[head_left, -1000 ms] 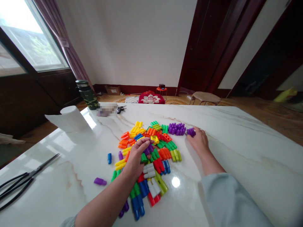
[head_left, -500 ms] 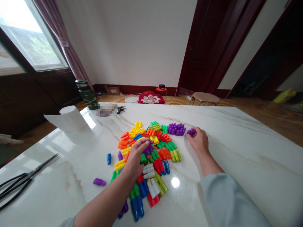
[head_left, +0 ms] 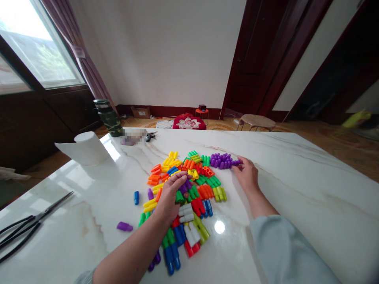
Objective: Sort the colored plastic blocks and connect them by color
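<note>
My left hand [head_left: 170,197] is over the middle of a heap of coloured plastic bullet-shaped building blocks, its fingers curled round a purple block [head_left: 186,184]. At the right end of a cluster of purple blocks [head_left: 220,161], my right hand [head_left: 248,175] pinches another purple block [head_left: 236,162], which now sits against the cluster. Below my left hand lie grey blocks [head_left: 186,213], red blocks [head_left: 197,207] and blue blocks [head_left: 171,258]. Orange blocks [head_left: 205,192] and green blocks [head_left: 213,181] fill the side between my hands.
Left of the heap lie a loose blue block [head_left: 136,198] and a purple one [head_left: 124,226]. Long-handled scissors [head_left: 38,221] rest at the table's left. A paper roll [head_left: 90,149], a camouflage flask [head_left: 109,120] and a small black tool [head_left: 150,136] stand or lie farther back.
My right hand has moved slightly left, bringing its purple block up to the purple cluster and closing the gap. My left hand has stayed almost still.
</note>
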Available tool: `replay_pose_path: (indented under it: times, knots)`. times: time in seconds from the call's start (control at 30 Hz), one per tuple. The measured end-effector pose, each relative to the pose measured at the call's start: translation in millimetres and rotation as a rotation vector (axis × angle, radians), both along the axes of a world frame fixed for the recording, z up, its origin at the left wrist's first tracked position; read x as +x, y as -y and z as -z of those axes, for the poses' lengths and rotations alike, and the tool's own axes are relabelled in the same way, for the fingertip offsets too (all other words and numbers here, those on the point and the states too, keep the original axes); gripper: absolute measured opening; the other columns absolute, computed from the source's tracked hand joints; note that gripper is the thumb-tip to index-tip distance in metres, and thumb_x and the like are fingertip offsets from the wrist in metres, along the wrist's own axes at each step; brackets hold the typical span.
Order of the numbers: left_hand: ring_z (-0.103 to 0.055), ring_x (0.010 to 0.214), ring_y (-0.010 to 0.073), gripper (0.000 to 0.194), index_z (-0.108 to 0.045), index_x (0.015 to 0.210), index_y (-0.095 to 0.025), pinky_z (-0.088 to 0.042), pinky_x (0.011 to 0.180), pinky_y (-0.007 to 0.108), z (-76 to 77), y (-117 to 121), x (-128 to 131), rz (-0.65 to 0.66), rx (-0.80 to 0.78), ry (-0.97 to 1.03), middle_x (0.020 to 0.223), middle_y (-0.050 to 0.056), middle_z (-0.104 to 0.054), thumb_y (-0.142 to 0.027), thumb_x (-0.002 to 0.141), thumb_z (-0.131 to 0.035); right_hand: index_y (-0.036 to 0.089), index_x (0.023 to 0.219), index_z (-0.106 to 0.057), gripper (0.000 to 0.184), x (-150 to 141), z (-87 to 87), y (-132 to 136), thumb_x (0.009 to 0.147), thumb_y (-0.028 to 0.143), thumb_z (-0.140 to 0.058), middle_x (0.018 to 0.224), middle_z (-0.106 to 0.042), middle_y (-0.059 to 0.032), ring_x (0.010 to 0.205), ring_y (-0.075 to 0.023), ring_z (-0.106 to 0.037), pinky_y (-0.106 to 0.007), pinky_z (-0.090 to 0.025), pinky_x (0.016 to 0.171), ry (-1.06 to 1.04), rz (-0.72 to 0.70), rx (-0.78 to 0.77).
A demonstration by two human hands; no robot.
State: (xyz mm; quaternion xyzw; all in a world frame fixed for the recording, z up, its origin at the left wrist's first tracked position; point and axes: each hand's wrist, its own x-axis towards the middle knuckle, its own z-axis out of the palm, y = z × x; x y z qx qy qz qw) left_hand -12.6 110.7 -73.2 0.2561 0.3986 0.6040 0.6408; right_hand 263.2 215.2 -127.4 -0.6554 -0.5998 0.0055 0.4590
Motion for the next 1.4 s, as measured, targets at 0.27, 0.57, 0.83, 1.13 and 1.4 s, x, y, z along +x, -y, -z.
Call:
replay_pose_path:
  times: [0.27,0.57,0.83,1.13,1.4]
  knots:
    - [-0.064,0.07,0.0139,0.033,-0.065,0.09,-0.015,-0.04,0.041,0.015,-1.4,1,0,0.002,0.004,-0.006,0.086,0.004,-0.07,-0.028,0.065,-0.081,0.01,0.106,-0.067,0.042,-1,2.1,-2,0.069,0.028,-0.063,0.091,-0.07,-0.014,0.072,-0.0218,-0.063,-0.039,-0.053,0.076,-0.051,0.008,0.009]
    - [-0.064,0.068,0.0133,0.033,-0.065,0.09,-0.015,-0.04,0.04,0.015,-1.2,1,1,0.001,0.0,0.0,0.087,0.004,-0.07,-0.028,0.064,-0.081,0.013,0.098,-0.067,0.034,-2,2.6,-6,0.068,0.029,-0.064,0.086,-0.071,-0.0123,0.069,-0.022,-0.065,-0.039,-0.054,0.075,-0.096,0.009,-0.019]
    - [-0.069,0.079,0.0183,0.029,-0.067,0.1,-0.015,-0.049,0.046,0.017,-5.7,1,0,-0.006,-0.056,0.111,0.098,0.008,-0.07,-0.024,0.073,-0.074,0.016,0.1,-0.064,0.033,-13,-14.3,7,0.068,0.018,-0.056,0.097,-0.065,-0.01,0.072,-0.019,-0.059,-0.038,-0.051,0.08,0.016,0.119,0.099]
    - [-0.069,0.097,0.0223,0.063,-0.059,0.128,-0.016,-0.057,0.087,0.035,-13.5,2,-1,-0.009,-0.054,0.36,0.106,0.01,-0.071,-0.003,0.066,-0.057,0.022,0.105,-0.066,0.031,-101,-64.1,58,0.08,0.011,-0.052,0.107,-0.065,-0.0057,0.09,-0.0175,-0.063,-0.033,-0.053,0.084,-0.014,-0.661,0.151]
    - [-0.061,0.059,0.0079,0.054,-0.068,0.116,-0.016,-0.049,0.058,0.017,-0.1,-2,-1,0.065,0.007,0.111,0.078,0.001,-0.07,-0.01,0.062,-0.073,0.029,0.126,-0.061,0.059,-123,-67.8,74,0.075,0.0,-0.051,0.124,-0.065,-0.0028,0.113,-0.0214,-0.055,-0.044,-0.045,0.101,0.167,-0.93,0.048]
